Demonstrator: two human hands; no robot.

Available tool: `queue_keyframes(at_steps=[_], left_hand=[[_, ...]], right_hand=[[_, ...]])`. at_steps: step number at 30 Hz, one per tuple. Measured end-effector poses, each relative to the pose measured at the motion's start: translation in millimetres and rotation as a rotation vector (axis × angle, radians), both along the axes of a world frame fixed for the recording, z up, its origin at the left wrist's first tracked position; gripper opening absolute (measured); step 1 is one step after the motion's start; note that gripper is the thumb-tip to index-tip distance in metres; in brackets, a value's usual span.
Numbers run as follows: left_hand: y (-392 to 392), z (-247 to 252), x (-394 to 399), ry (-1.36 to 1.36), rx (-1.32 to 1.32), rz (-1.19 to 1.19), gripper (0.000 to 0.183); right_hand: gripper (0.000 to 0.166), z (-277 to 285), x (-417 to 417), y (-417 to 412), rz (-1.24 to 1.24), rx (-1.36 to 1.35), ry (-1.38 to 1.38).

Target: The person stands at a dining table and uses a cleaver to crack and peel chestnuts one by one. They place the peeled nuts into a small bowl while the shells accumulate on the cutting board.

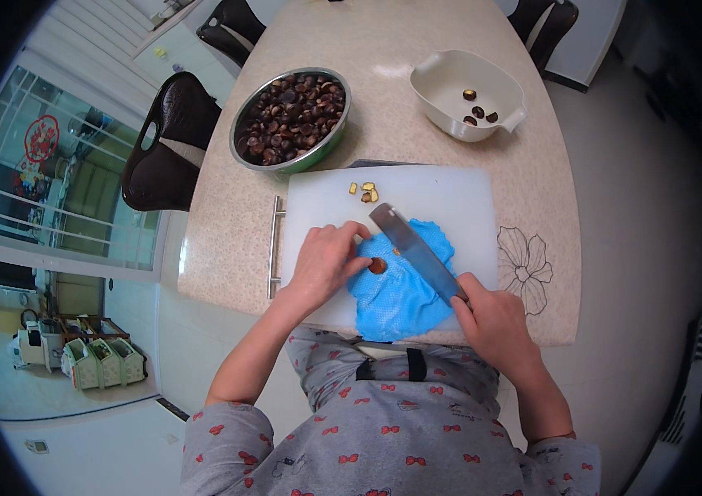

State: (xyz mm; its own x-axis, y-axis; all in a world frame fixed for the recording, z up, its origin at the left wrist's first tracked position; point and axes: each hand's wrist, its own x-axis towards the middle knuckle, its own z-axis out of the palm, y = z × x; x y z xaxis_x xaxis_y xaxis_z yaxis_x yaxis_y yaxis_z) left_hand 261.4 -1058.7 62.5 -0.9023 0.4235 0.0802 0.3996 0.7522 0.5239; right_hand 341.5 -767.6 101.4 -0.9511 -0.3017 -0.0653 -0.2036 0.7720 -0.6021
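Observation:
On a white cutting board (317, 204) lies a crumpled blue textured cloth (382, 307). A brown chestnut piece (378, 266) rests on the cloth, and the thumb of my left hand (325, 260) touches its left edge. That hand's index finger is raised apart from the thumb, above the cloth's left edge. My right hand (493, 316) grips the handle of a kitchen cleaver (416, 251), whose blade slants up and left over the cloth. A small light-brown bit (396, 252) shows at the blade's left side. Several yellow chestnut pieces (369, 188) sit farther up the board.
A steel bowl (338, 133) full of dark chestnuts stands beyond the board at left. At back right, a white handled dish (440, 102) holds several chestnut pieces. A metal bar handle (274, 248) lies along the board's left side. Dark chairs (171, 142) flank the table (382, 49).

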Motion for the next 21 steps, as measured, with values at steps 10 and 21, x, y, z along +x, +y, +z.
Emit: queue_keyframes(at_steps=[10, 21], left_hand=[[-1, 37, 4, 0.471, 0.124, -0.018, 0.046], [23, -42, 44, 0.374, 0.347, -0.024, 0.021]], right_hand=[[0.007, 17, -13, -11, 0.2, 0.119, 0.095], [0.007, 17, -16, -23, 0.247, 0.279, 0.099]])
